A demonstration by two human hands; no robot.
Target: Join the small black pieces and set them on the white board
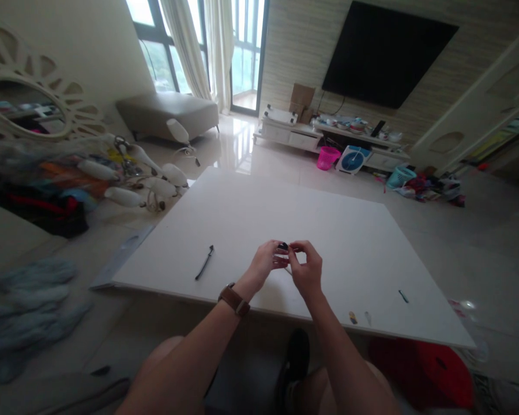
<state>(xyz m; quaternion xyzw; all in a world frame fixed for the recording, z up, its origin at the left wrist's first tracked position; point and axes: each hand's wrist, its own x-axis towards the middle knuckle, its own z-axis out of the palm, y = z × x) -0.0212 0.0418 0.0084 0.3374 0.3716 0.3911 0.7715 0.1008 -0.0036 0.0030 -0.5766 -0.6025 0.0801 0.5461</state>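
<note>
Both hands meet above the near half of the worktop (242, 213), roughly midway between its left and right edges, and the small black piece (282, 246) is up between them, raised off the surface. The left hand (263, 264) has its grip closed on this piece, held at the fingertips; a brown-strapped watch (234, 300) sits on that wrist. The right hand (306, 268) brings thumb and forefinger together at the piece's right side, but whether that grip clamps it or merely touches it I cannot tell, since the fingers cover the spot. A thin pale sliver (288, 269) shows just below the fingers, too small to make out.

The step in hand looks like close two-handed work on the black piece, the left seeming to steady it while the right handles its end. The next move appears to call for a firm left hold and light, precise fingertip control on the right.

Toward the left edge lies a slim dark tool (205, 263), slanted, well apart from the hands. Close to the near edge, right of the hands, a small yellow-and-dark item (353, 317) and a pale item (368, 317) lie near each other, not touching; a thin dark green strip (403, 296) lies toward the near right corner
</note>
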